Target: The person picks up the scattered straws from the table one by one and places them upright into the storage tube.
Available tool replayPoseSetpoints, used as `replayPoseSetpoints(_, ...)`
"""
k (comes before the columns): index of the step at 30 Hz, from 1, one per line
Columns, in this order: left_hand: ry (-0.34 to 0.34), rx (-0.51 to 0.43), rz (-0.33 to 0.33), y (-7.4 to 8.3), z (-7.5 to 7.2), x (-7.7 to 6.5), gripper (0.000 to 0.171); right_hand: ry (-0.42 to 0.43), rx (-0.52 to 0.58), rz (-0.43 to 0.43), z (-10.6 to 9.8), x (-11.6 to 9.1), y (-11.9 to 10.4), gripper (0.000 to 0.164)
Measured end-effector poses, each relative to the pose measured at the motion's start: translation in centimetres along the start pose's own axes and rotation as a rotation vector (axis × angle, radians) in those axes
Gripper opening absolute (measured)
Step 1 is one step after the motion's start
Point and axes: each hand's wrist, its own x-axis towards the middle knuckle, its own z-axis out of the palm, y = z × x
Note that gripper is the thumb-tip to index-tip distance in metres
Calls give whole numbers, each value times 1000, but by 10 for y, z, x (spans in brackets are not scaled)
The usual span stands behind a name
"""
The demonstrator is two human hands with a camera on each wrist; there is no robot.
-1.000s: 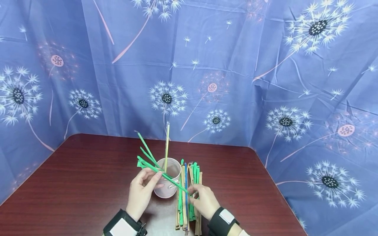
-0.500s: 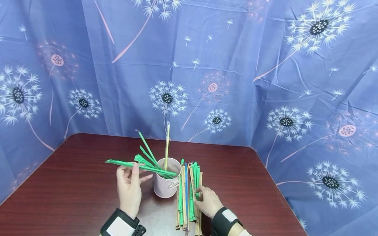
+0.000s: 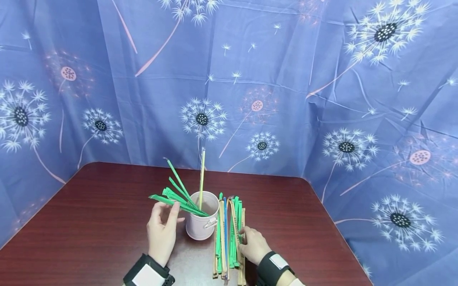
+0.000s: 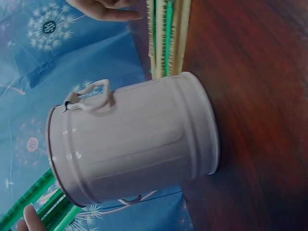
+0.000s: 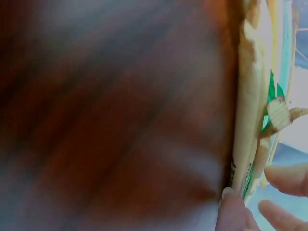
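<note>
Held green straw lowered into pail mouth

Change noted: the green straw point(image 3: 160, 198) in the left hand point(image 3: 161, 238) now leans over the left of the pail point(image 3: 198, 229), its lower end hidden behind the near rim – judged to be inside. That would put it with the other green straws point(image 3: 180, 182) there, though the thumb and fingers remain pinched on it, so release is outstanding.

Against half a second ago: the straw then lay flatter, its near end visible across the pail's mouth, and the left hand stood further left of the pail. The yellow straw upright in the pail is unchanged. The right hand point(image 3: 255, 246) remains at the wrapped straws point(image 3: 223, 238) on the desk, right of the pail – thumb against a brown wrapper; whether it grips cannot be told.
</note>
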Motion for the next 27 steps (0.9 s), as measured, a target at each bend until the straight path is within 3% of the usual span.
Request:
replayPoseSetpoints(7,-39,257,14,-7,0,-1,11,53,-37,19,0,0,3,31)
replayPoseSetpoints(13,-86,421,33,-13,0,-2,20,80,-42,57,-2,0,5,33)
replayPoseSetpoints(19,-152,495,12,-16,-1,-2,23,60,-30,82,-2,0,6,39)
replayPoseSetpoints(27,-210,520,-26,-17,-1,1,25,20,53,86,-1,-3,7,41)
